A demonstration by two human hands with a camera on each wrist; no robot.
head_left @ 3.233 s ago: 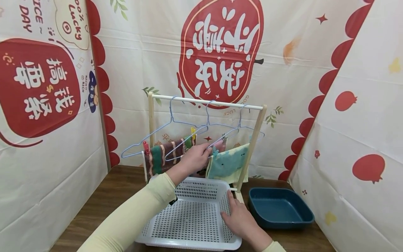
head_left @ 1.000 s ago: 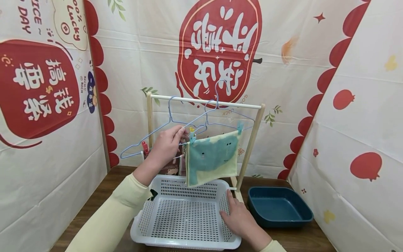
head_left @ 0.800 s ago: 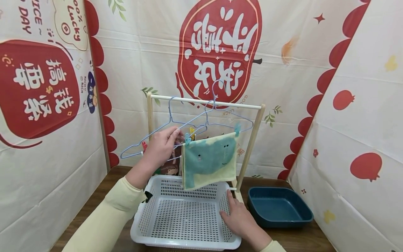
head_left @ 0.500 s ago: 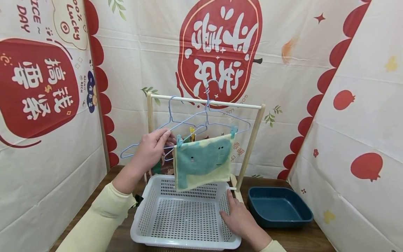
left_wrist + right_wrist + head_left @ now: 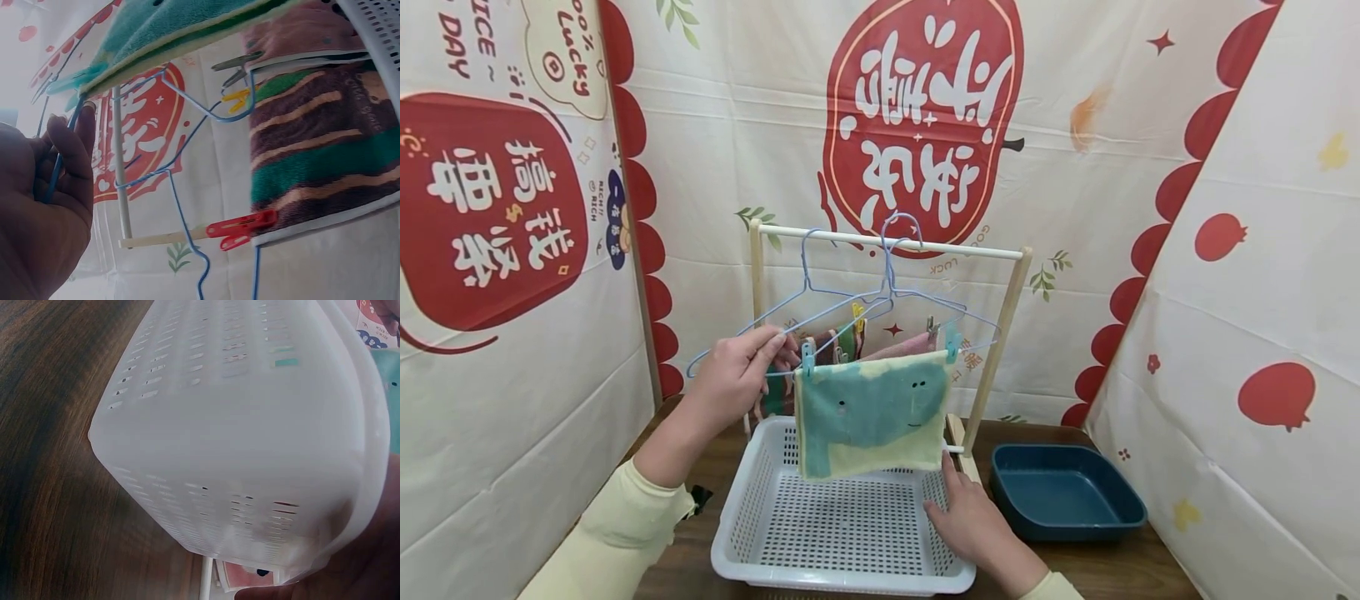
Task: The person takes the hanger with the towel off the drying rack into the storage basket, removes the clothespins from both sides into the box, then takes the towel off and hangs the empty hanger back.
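My left hand (image 5: 737, 371) pinches the left end of a blue wire hanger (image 5: 901, 214), which slants in front of the drying rack. From it hangs a teal and cream towel (image 5: 872, 417) with a dinosaur face, held by two teal clothespins (image 5: 808, 357). The towel's lower edge is above the white perforated basket (image 5: 842, 575). My right hand (image 5: 973, 512) grips the basket's right rim, thumb inside. In the left wrist view, the hanger wire passes between my left thumb and fingers, and a striped towel (image 5: 312, 150) with a red clothespin (image 5: 240, 228) is beyond.
The wooden rack with a white rod (image 5: 955, 247) stands behind the basket. Two other blue hangers hang there, bearing the striped towel and a pink towel (image 5: 902, 347). A dark blue tub (image 5: 1067, 529) sits right of the basket. Printed cloth walls surround the table.
The dinosaur towel's hanger has come off the right of the rod. My left hand has brought it left, forward and down over the basket. My right hand has stayed on the rim.
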